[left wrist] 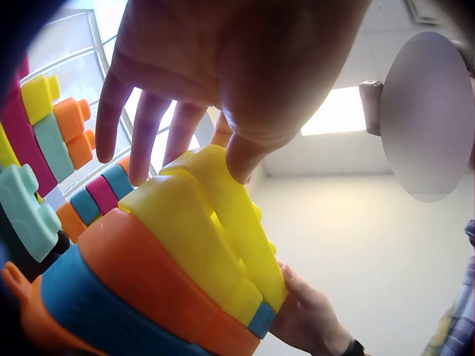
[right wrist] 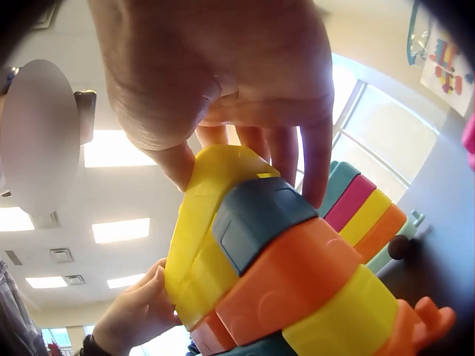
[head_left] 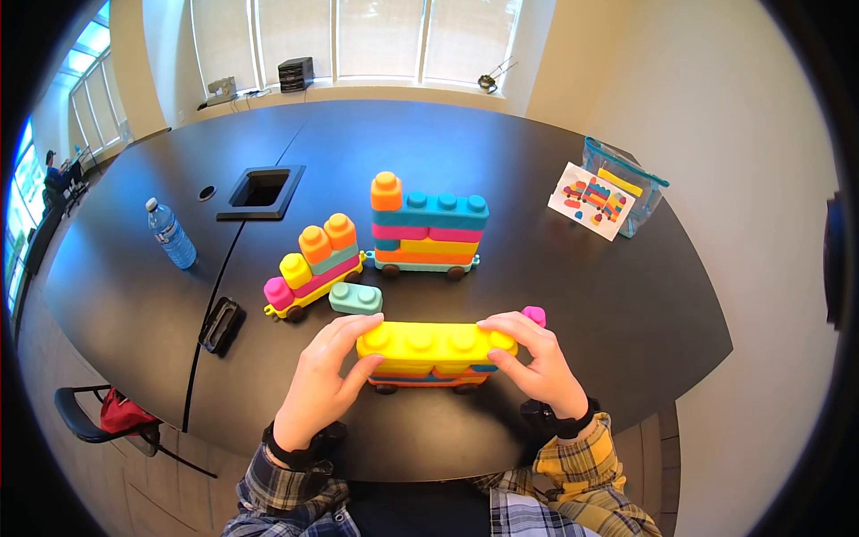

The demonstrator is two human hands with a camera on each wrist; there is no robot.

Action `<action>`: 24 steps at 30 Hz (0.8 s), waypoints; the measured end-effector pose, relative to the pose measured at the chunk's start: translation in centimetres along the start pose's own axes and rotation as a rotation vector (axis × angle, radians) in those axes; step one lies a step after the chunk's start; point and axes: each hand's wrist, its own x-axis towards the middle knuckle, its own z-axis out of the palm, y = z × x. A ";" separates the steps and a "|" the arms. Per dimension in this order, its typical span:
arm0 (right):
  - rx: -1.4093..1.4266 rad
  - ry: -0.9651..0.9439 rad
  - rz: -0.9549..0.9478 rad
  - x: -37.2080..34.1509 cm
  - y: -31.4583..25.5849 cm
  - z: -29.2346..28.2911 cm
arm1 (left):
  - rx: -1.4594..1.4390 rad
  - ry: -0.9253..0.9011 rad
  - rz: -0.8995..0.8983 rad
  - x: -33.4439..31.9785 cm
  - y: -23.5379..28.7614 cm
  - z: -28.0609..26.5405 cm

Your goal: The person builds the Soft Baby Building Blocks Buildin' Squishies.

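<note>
My left hand (head_left: pixel 324 380) and right hand (head_left: pixel 544 369) pinch a long yellow building block (head_left: pixel 438 342) by its two ends, thumbs on the near side and fingers beyond. The block lies over a wheeled toy wagon (head_left: pixel 429 379) stacked with yellow, orange and blue blocks. In the left wrist view, a narrow gap shows between the long block and the yellow layer (left wrist: pixel 174 222) below it. From the right wrist view, a dark blue block (right wrist: pixel 260 219) sits under the right end. Just beyond the left hand lies a loose pale teal block (head_left: pixel 355 298).
Two more wagons stand farther back: a stepped one (head_left: pixel 313 273) and a taller one (head_left: pixel 425 234). A pink block (head_left: pixel 534 315) lies beyond my right hand. Around the table are a water bottle (head_left: pixel 172 234), a black case (head_left: pixel 222 326), a picture card (head_left: pixel 591 201) and a clear pouch (head_left: pixel 646 204).
</note>
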 end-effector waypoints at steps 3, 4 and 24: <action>0.012 0.003 0.014 -0.1 -0.1 0.1 | 0.022 -0.013 -0.003 -0.1 0.0 -0.1; 0.012 0.000 0.018 -0.1 -0.2 0.1 | 0.025 -0.019 0.000 -0.1 0.0 -0.2; 0.070 0.065 0.006 -0.9 0.9 1.6 | 0.435 -0.114 0.023 4.6 -7.9 -2.0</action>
